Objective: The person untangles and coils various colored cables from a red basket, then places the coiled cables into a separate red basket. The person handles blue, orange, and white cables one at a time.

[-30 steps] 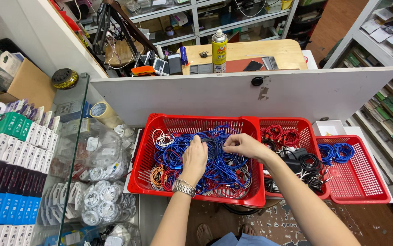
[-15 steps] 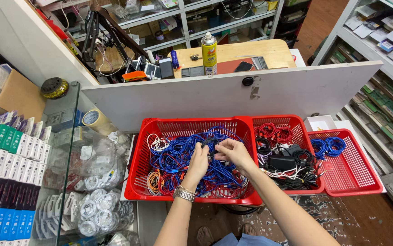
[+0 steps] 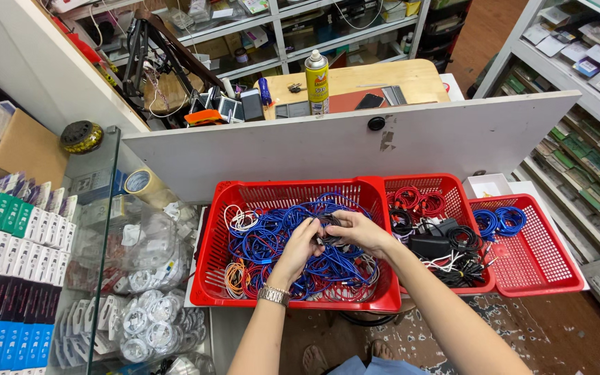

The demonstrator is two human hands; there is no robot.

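Over the large red plastic mesh basket (image 3: 211, 258), the left hand (image 3: 302, 243) and right hand (image 3: 357, 230) meet, fingers curled around a small dark cable bundle (image 3: 327, 223) from the tangled blue cables (image 3: 272, 239). The fingers hide most of the bundle, so its exact shape is unclear.

Your left hand (image 3: 301, 244) and right hand (image 3: 355, 230) hide the small dark item (image 3: 327, 222) pinched between them; you cannot tell what it is.

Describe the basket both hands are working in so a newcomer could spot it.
Below the white board stand three red baskets in a row. It is the left red basket, the largest, heaped mostly with blue cables, where the left hand and right hand meet.
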